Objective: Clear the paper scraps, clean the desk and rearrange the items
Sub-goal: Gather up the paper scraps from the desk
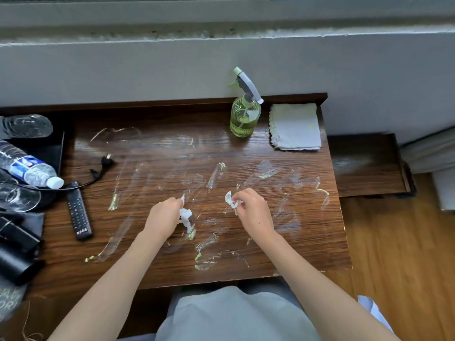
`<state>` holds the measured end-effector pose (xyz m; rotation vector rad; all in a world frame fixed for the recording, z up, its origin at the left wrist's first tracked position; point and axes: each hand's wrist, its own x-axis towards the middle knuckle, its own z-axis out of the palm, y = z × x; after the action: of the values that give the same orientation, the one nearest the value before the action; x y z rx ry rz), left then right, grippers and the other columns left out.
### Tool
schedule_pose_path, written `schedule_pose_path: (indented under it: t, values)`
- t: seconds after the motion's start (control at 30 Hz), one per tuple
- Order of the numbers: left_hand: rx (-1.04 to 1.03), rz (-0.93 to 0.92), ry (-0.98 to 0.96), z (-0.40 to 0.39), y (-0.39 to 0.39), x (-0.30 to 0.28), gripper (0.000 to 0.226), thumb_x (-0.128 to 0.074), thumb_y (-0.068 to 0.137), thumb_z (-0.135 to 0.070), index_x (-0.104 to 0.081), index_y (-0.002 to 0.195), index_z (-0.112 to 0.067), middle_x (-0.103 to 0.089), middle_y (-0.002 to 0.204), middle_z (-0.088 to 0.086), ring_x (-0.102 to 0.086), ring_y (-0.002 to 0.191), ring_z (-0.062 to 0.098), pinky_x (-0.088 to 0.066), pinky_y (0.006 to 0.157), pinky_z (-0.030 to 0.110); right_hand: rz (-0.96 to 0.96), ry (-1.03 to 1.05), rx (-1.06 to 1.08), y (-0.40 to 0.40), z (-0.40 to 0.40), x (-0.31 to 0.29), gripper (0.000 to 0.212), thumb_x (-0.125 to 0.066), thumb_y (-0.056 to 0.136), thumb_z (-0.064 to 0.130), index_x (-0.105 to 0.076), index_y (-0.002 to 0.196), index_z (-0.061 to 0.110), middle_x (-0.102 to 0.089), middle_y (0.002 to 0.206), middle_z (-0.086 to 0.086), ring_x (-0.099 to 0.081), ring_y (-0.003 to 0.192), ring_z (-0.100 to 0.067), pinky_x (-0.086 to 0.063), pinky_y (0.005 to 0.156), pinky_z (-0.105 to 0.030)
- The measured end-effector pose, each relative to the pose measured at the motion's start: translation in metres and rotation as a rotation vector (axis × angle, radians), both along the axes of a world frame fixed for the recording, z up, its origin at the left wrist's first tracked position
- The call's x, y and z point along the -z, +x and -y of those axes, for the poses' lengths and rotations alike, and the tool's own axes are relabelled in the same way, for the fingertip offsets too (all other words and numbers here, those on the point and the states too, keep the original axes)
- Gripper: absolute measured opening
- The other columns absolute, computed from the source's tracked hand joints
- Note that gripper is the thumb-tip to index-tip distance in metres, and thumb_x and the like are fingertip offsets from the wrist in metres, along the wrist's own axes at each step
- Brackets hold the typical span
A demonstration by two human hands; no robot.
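Left hand (pixel 164 212): curled round a crumpled white paper scrap (pixel 186 216), low over the middle of the desk, scrap hanging down to the wood.
Right hand (pixel 248 209): fingertips pinching a second crumpled scrap (pixel 231 200), just above the desk, well apart from the left hand.
Desk (pixel 307 247): dark brown wood grain, streaked all over with wet smears and thin yellow-green traces.
Spray bottle (pixel 245 114): upright near the back edge, right of centre, pale green liquid inside, white and grey trigger head.
Folded cloth (pixel 295 126): white, scalloped border, flat at the back right corner, just beside the spray bottle.
Remote control (pixel 78 212): black, lying lengthwise near the left edge.
Plug and cable (pixel 105 162): black, on the wood behind the remote, cable running off to the left.
Water bottles (pixel 29 168): two clear plastic ones on their sides at far left, the nearer with a blue label and white cap.
Glass (pixel 17 196): clear, at far left under the nearer bottle.
Black cylinders (pixel 17 254): at the near left edge, kind not clear.
Floor (pixel 394 254): light wood, to the right of the desk.
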<state>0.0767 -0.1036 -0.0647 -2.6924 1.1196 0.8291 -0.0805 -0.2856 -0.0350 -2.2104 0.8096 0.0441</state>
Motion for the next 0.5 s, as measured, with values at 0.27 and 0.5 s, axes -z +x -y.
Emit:
schedule_pose_path:
  t: [0.27, 0.5]
  values:
    - [0.054, -0.052, -0.020, -0.002, 0.006, -0.002, 0.028, -0.050, 0.086, 0.007, -0.062, 0.106, -0.008, -0.063, 0.100, 0.008, -0.061, 0.089, 0.028, -0.048, 0.073, 0.035, -0.044, 0.023, 0.119, -0.001, -0.024, 0.000, 0.022, -0.057, 0.090, -0.004, -0.072, 0.102, 0.007, -0.065, 0.105, -0.005, -0.058, 0.090, -0.018, -0.047, 0.078, -0.030]
    - [-0.041, -0.104, -0.170, 0.005, 0.002, -0.026, 0.036, -0.054, 0.086, 0.007, -0.063, 0.116, -0.011, -0.065, 0.113, 0.008, -0.060, 0.102, 0.028, -0.048, 0.083, 0.036, -0.011, 0.011, 0.222, 0.007, -0.036, -0.014, 0.020, -0.059, 0.089, -0.003, -0.072, 0.099, 0.006, -0.064, 0.102, -0.005, -0.056, 0.089, -0.017, -0.046, 0.076, -0.031]
